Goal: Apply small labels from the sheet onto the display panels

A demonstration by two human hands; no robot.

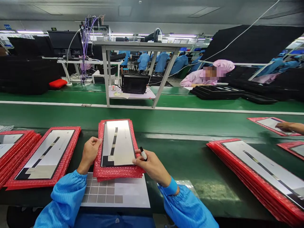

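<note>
In front of me a flat panel (pixel 124 136) with a silvery-white back, a dark strip down it and a black lower-left corner lies on red bubble wrap (pixel 118 172), several layers deep. My left hand (pixel 91 152) pinches the bubble wrap at its left edge. My right hand (pixel 154 166) has thumb and fingers at the panel's lower right corner, and a black-and-white marker pen (pixel 143 154) sticks up between its fingers. Under the wrap's near edge lies a white sheet with grey square stickers (pixel 133 193).
Stacks of panels on red bubble wrap stand left (pixel 45 152) and right (pixel 261 164). At far right another person's hand (pixel 288 126) touches a wrapped panel. Beyond the green bench (pixel 175 123) are a metal stand (pixel 142 46), black trays (pixel 218 91) and a person in pink (pixel 197 77).
</note>
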